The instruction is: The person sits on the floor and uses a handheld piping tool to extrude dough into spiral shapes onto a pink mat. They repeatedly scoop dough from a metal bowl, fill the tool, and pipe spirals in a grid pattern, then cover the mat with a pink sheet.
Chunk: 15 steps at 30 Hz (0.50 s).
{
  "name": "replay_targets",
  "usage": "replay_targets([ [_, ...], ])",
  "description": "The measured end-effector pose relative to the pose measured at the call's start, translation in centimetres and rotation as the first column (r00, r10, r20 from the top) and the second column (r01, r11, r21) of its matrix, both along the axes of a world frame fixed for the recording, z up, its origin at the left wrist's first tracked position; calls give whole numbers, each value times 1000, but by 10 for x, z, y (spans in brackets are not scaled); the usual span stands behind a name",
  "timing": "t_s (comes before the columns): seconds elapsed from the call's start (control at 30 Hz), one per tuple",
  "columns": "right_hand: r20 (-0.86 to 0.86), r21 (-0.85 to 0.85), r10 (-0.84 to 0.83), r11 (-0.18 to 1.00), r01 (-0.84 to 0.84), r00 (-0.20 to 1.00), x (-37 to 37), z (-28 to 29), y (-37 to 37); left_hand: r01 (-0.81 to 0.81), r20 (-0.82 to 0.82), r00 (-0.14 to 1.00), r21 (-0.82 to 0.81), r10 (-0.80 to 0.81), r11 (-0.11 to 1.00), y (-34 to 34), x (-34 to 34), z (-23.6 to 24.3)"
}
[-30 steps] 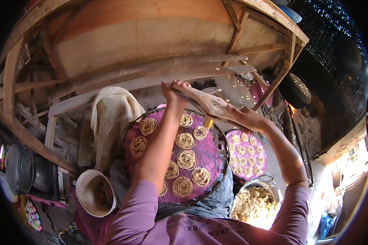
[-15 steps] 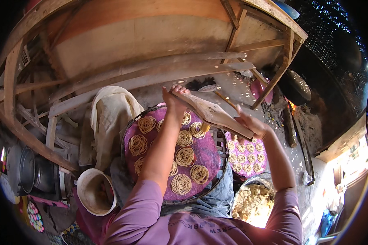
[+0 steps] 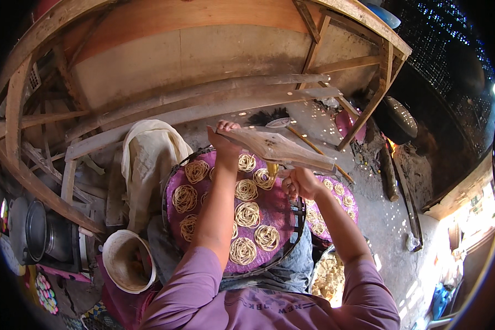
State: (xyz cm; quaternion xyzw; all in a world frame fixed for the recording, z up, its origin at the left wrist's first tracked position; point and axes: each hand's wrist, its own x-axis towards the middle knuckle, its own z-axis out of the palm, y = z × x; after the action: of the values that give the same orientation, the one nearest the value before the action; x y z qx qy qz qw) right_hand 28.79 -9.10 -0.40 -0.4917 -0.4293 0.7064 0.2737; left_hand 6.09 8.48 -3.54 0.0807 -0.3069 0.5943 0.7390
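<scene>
My left hand (image 3: pixel 224 137) grips the left end of a worn wooden press (image 3: pixel 275 146), held slanting above a large round tray (image 3: pixel 176 179) lined with purple sheet. A yellowish metal cylinder (image 3: pixel 271 169) hangs under the press. My right hand (image 3: pixel 300 184) is closed just under the press's right half; what its fingers hold is hidden. Coiled strands of pale dough (image 3: pixel 246 216) lie in separate nests on the large tray. A smaller purple tray (image 3: pixel 353 217) with similar nests is partly behind my right arm.
A white bucket (image 3: pixel 115 258) stands at left, dough in a pot (image 3: pixel 330 275) at lower right. Wooden framing (image 3: pixel 16 110) and boards surround the back. A pale cloth (image 3: pixel 151 148) drapes beside the trays. A fire (image 3: pixel 391 147) burns under a dark pan (image 3: pixel 399 121) at right.
My left hand has moved downward. My right hand has shifted left and down from the board's end to beneath it, and the press lies less steeply slanted.
</scene>
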Motion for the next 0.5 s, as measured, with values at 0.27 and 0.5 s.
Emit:
replay_targets([
  [0.27, 59, 103, 116, 987, -121, 992, 1, 77, -23, 157, -88, 984, 45, -152, 987, -23, -34, 77],
  [0.5, 655, 7, 114, 988, -157, 747, -10, 135, -96, -1, -410, 894, -405, -181, 914, -99, 4, 80],
])
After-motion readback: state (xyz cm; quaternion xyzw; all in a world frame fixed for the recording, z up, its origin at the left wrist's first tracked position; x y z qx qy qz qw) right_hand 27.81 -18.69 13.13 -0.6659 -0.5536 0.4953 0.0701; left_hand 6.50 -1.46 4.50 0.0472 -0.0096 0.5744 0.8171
